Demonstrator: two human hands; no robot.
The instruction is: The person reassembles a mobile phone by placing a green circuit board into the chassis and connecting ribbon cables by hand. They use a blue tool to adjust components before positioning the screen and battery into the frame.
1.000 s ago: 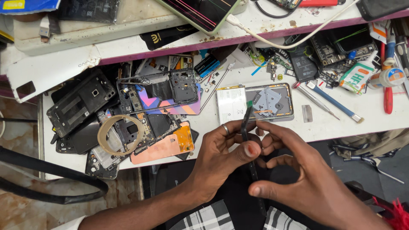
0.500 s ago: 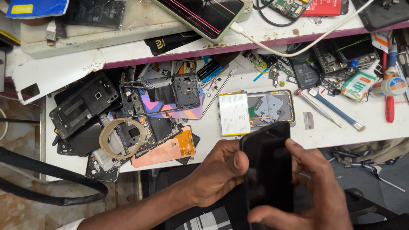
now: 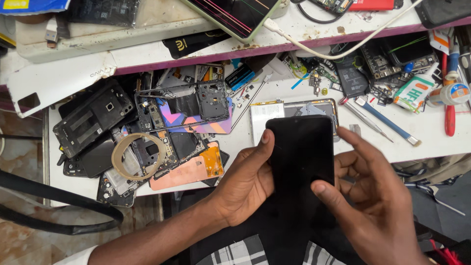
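A white workbench (image 3: 235, 147) crowded with dismantled phone parts fills my view, with a raised white shelf (image 3: 147, 44) running along its far side. On the shelf lies a phone with a streaked, lit screen (image 3: 235, 12), a white cable (image 3: 343, 37) plugged into its end. Down on the bench, black phone back frames (image 3: 93, 120) sit at the left, a multicoloured back cover (image 3: 196, 120) lies beside them under a bare frame, and an orange cover (image 3: 189, 169) rests at the near edge.

Both my hands are raised in front of the bench, over my lap, gripping a black phone screen panel (image 3: 300, 157) held upright with its dark face towards me. My left hand (image 3: 245, 184) clasps its left edge, thumb pressed along the side. My right hand (image 3: 378, 206) grasps the right side, thumb laid on the lower glass, index finger stretched up along the right edge.

Just behind the panel, an opened phone body (image 3: 314, 109) and a white battery (image 3: 262, 118) lie on the bench. A loose ring of tan tape (image 3: 132, 157) sits on the parts at left. A blue-handled tool (image 3: 387, 120) and metal tweezers (image 3: 363, 120) lie to the right, near a red-handled screwdriver (image 3: 449, 108).
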